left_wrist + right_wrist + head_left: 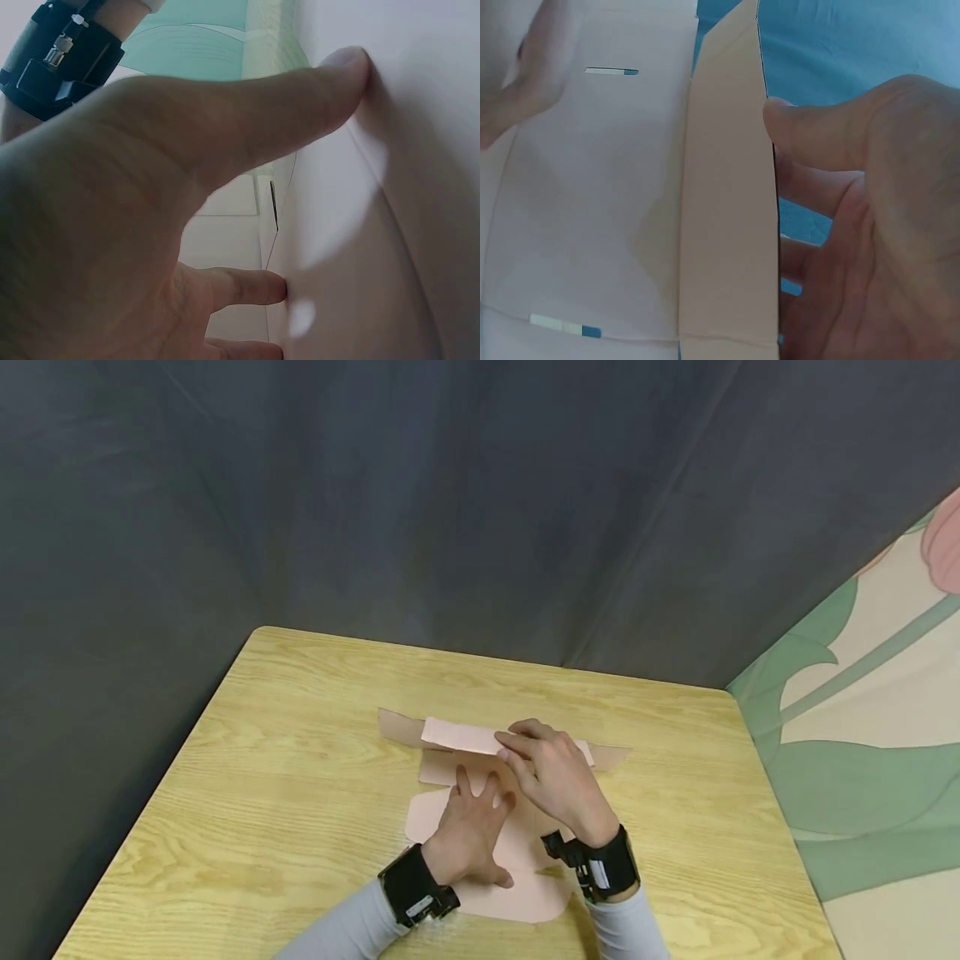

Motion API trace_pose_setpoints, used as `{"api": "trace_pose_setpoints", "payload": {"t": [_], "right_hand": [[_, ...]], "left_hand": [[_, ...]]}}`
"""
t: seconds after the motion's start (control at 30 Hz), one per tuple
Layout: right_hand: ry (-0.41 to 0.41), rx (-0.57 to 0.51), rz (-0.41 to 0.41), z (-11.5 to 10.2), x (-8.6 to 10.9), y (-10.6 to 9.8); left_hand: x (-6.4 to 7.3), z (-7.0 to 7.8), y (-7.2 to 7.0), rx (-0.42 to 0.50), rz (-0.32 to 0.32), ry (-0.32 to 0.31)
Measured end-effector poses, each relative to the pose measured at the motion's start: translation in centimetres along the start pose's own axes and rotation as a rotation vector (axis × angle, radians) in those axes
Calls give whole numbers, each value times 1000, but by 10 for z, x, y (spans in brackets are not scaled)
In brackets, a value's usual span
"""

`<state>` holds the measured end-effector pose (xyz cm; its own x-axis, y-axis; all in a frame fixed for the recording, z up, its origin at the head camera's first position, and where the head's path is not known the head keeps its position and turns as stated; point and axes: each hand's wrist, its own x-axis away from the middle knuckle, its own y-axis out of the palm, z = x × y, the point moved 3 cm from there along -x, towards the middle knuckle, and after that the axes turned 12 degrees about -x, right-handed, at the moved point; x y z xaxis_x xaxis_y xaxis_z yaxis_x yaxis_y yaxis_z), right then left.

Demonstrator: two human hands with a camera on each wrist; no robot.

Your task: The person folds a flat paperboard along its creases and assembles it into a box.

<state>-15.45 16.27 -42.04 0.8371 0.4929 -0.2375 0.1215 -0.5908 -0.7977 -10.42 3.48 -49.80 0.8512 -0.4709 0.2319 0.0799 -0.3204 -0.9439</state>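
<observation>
A pale pink, unfolded cardboard box lies on the table, its far flap raised along a crease. My left hand presses on the middle panel with fingers spread; in the left wrist view the thumb and fingertips touch the card. At the far side, my right hand holds the upper edge of the raised flap. The right wrist view shows the thumb at that flap's edge and the other fingers behind it. Part of the cardboard is hidden under both hands.
The wood-grain table extends around the cardboard. A dark curtain hangs behind its far edge. To the right is a flower-patterned cloth. Narrow slots are cut in the cardboard, and a side tab sticks out left.
</observation>
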Motion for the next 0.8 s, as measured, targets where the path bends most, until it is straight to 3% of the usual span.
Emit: {"api": "trace_pose_setpoints", "payload": {"t": [0.6,0.8], "right_hand": [[-8,49,-5,3,-5,5],[-15,66,5,3,-4,7]], "left_hand": [[3,-5,-7,81,-18,-5],[7,-5,-7,188,-31,-2]]}}
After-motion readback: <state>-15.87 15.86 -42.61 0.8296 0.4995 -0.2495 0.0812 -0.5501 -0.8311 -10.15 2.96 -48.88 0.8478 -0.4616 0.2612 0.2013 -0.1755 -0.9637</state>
